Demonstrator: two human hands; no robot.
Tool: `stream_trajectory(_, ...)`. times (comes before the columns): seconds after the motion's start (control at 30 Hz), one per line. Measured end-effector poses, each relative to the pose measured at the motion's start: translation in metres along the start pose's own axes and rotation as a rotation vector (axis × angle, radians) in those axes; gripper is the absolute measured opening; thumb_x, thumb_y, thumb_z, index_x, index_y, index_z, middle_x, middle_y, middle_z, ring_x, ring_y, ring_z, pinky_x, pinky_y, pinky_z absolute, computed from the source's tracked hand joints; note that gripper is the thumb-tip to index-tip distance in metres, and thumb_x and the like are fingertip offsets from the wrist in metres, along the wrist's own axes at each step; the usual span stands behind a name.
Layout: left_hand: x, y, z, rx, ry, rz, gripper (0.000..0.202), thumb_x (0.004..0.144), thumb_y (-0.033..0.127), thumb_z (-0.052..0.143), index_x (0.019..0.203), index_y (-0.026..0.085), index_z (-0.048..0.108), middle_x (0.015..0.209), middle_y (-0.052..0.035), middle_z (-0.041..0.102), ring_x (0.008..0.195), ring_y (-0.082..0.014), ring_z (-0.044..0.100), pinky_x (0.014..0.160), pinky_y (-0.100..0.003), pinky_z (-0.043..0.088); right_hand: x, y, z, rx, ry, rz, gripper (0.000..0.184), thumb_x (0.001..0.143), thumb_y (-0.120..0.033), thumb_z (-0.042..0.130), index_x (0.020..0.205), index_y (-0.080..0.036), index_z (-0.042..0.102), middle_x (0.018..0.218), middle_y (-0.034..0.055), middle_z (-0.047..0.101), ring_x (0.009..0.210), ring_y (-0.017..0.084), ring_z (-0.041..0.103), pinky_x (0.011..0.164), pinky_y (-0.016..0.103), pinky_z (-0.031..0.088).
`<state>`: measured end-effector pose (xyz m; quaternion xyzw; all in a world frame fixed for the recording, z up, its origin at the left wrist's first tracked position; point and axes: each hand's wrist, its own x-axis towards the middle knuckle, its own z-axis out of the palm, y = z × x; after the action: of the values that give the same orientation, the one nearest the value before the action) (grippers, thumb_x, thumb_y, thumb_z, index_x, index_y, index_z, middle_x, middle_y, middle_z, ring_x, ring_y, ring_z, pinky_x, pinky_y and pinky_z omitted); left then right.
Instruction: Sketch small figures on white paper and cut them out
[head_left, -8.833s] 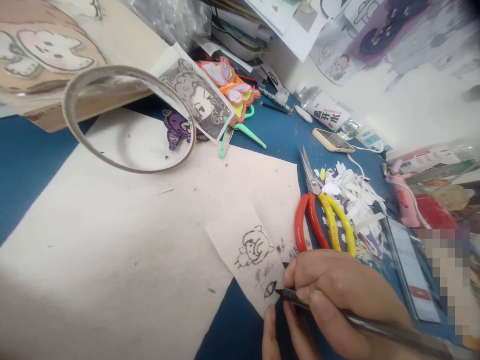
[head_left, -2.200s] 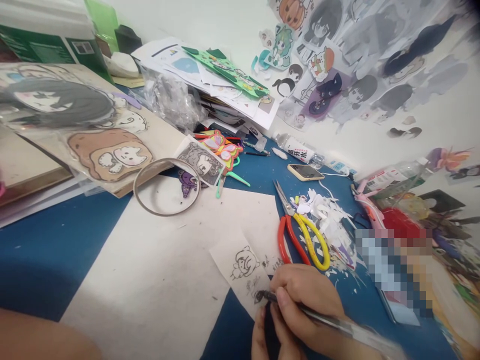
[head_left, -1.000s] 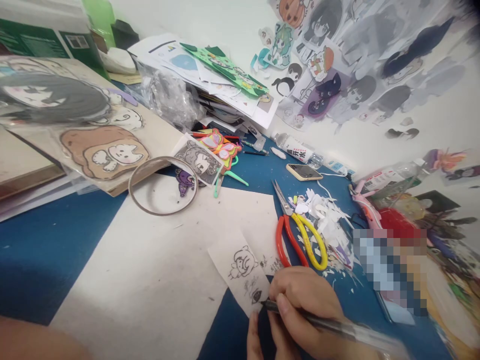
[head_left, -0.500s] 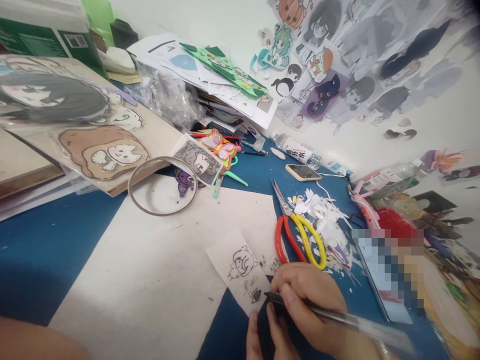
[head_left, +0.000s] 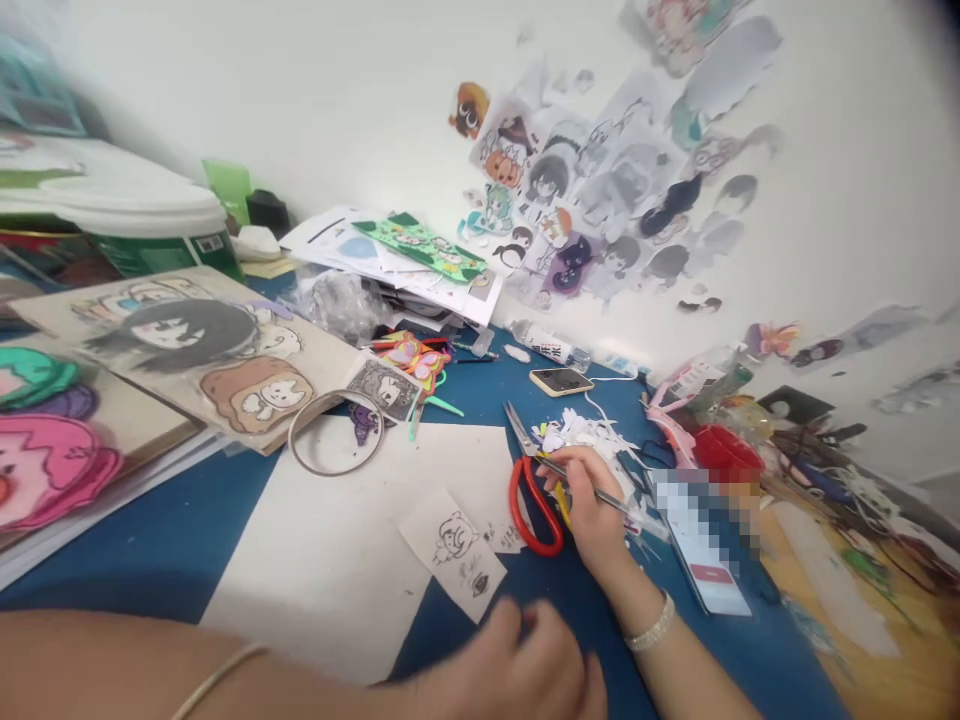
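Observation:
My right hand is closed around a clear-barrelled pen, raised off the paper and over the scissors. The scissors lie on the blue table with one red handle and one yellow handle, the yellow one mostly hidden behind my fingers. A small slip of paper carries an inked figure, some scribbles and an eye. It rests partly on a large pale sheet. Just below the slip, my left hand is blurred, its fingers bent, and what lies under them is hidden.
A tape roll stands on the sheet's far edge. Paper scraps, a phone and a larger phone-like screen lie to the right. Boards with cartoon cutouts fill the left. Stacked papers are at the back.
My right hand has lifted the pen away from the slip and moved up to the scissors. My left hand has drawn off the slip's lower edge. The view has shifted and takes in more wall.

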<state>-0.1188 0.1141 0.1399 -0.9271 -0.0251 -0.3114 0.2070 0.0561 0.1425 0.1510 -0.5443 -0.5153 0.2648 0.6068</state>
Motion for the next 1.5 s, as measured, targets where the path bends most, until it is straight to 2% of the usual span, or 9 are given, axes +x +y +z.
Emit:
stream_trajectory(0.07,0.014,-0.036,-0.007,-0.111,-0.249,-0.225,0.032,0.083,0.024,0.042,0.114,0.017,0.048,0.086,-0.0044,0.058,0.076,-0.0187,0.053,0.059,-0.031,0.042,0.005,-0.001,-0.001,0.108,-0.036,0.046,0.030,0.085,-0.043,0.044,0.081,-0.018,0.060,0.070,0.0035,0.065,0.057,0.014,0.057,0.059,0.028,0.046)
stream_trajectory(0.13,0.023,-0.070,-0.004,-0.183,-0.511,-0.478,0.026,0.082,0.012,0.034,0.100,0.016,0.052,0.078,-0.0056,0.059,0.072,-0.0214,0.055,0.057,-0.032,0.040,0.008,-0.005,0.002,0.202,-0.086,0.083,0.044,0.088,-0.048,0.030,0.082,-0.017,0.061,0.071,0.0061,0.067,0.056,0.015,0.059,0.059,0.031,0.048)
stream_trajectory(0.23,0.020,-0.104,0.008,-0.188,-0.603,-0.633,0.021,0.081,0.013,0.033,0.085,0.014,0.053,0.070,-0.0080,0.059,0.066,-0.0226,0.057,0.053,-0.030,0.037,0.007,-0.012,0.012,0.325,-0.170,0.128,0.057,0.088,-0.052,0.021,0.078,-0.016,0.063,0.080,0.0107,0.068,0.061,0.018,0.062,0.063,0.035,0.050)
stream_trajectory(0.33,0.009,-0.113,0.015,-0.195,-0.598,-0.712,0.016,0.081,0.021,0.038,0.080,0.015,0.053,0.074,-0.0092,0.061,0.071,-0.0230,0.059,0.054,-0.029,0.036,0.003,-0.014,0.022,0.383,-0.199,0.136,0.057,0.086,-0.056,0.028,0.076,-0.015,0.066,0.085,0.0122,0.068,0.065,0.019,0.063,0.063,0.034,0.050)
stream_trajectory(0.5,0.005,-0.109,0.014,-0.225,-0.557,-0.777,0.016,0.078,0.025,0.039,0.078,0.017,0.053,0.078,-0.0090,0.062,0.075,-0.0218,0.059,0.057,-0.028,0.035,0.000,-0.010,0.028,0.406,-0.123,0.115,0.053,0.087,-0.054,0.034,0.074,-0.015,0.067,0.090,0.0107,0.068,0.069,0.017,0.064,0.065,0.029,0.050)
stream_trajectory(0.83,0.008,-0.103,0.017,-0.274,-0.532,-0.788,0.020,0.079,0.027,0.036,0.077,0.019,0.054,0.076,-0.0073,0.062,0.072,-0.0205,0.058,0.056,-0.027,0.033,-0.002,-0.010,0.040,0.395,-0.084,0.099,0.043,0.079,-0.051,0.047,0.063,-0.016,0.065,0.075,0.0066,0.067,0.063,0.015,0.062,0.061,0.028,0.052)
stream_trajectory(1.17,0.011,-0.103,0.016,-0.343,-0.523,-0.788,0.021,0.078,0.029,0.036,0.076,0.019,0.054,0.074,-0.0064,0.062,0.072,-0.0196,0.058,0.055,-0.026,0.031,0.000,-0.009,0.040,0.335,-0.129,0.089,0.030,0.080,-0.046,0.047,0.074,-0.018,0.058,0.068,0.0021,0.062,0.056,0.012,0.058,0.055,0.024,0.048)
stream_trajectory(1.37,0.013,-0.100,0.013,-0.426,-0.466,-0.826,0.017,0.076,0.027,0.038,0.068,0.021,0.051,0.070,-0.0038,0.061,0.067,-0.0179,0.056,0.053,-0.025,0.026,-0.001,-0.012,0.041,0.306,-0.150,0.085,0.034,0.080,-0.046,0.044,0.068,-0.017,0.059,0.062,0.0009,0.058,0.052,0.011,0.053,0.053,0.023,0.044)
stream_trajectory(1.5,0.015,-0.098,0.011,-0.499,-0.397,-0.899,0.012,0.076,0.026,0.039,0.079,0.023,0.050,0.071,-0.0017,0.061,0.066,-0.0176,0.056,0.052,-0.024,0.026,0.000,-0.012,0.042,0.307,-0.134,0.100,0.033,0.078,-0.045,0.044,0.066,-0.017,0.058,0.055,-0.0016,0.053,0.045,0.009,0.048,0.048,0.022,0.040)
